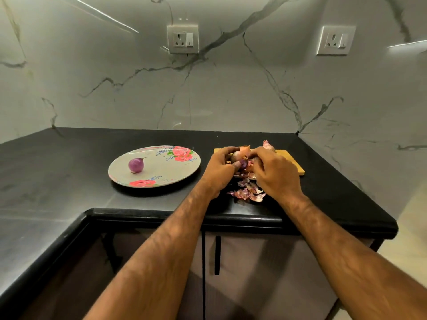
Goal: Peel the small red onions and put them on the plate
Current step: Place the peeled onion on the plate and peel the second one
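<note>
Nearest me, a pile of papery pink onion skins [248,192] lies on the black stone counter [69,169]. Just beyond it my left hand [219,168] grips a half-skinned small red onion [239,159], and my right hand [272,172] pinches its loose skin. The round grey rose-patterned plate [166,168] lies leftward, nearer my left hand, holding one peeled purple onion [135,165]. Behind, an unpeeled brown-skinned onion [245,149] waits on the pale wooden board [293,162].

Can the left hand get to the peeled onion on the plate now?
Probably yes: nothing stands between the left hand and the peeled onion on the plate. But that hand grips a half-peeled onion, so it is not free.
</note>
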